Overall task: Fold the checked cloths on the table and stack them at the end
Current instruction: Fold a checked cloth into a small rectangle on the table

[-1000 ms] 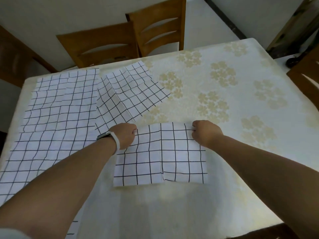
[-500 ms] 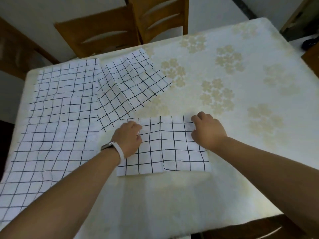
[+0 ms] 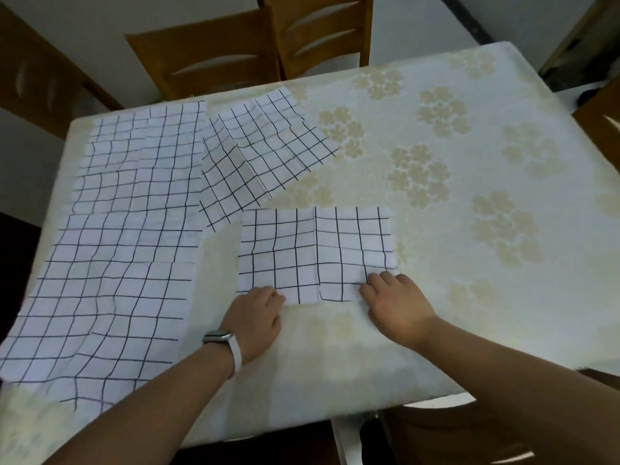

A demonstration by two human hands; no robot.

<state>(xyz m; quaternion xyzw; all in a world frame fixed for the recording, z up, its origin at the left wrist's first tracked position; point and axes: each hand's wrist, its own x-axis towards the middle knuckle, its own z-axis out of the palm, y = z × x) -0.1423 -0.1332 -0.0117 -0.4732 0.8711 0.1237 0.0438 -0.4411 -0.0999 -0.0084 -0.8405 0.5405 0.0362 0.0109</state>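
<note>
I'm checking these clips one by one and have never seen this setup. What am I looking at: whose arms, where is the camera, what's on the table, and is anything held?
There is no machine here. A person works with bare hands, and the single camera sits on their head, looking down. The left hand, with a watch on its wrist, and the right hand have curled fingers at the near corners of a small folded cloth. Whether they pinch it or just press is unclear. A big unfolded cloth lies to the left and a creased cloth behind, all on a flowered table. Chairs stand beyond.

Folded cloth (image 3: pixel 315 253) flat, centre; large cloth (image 3: pixel 127 246) spread left
</note>
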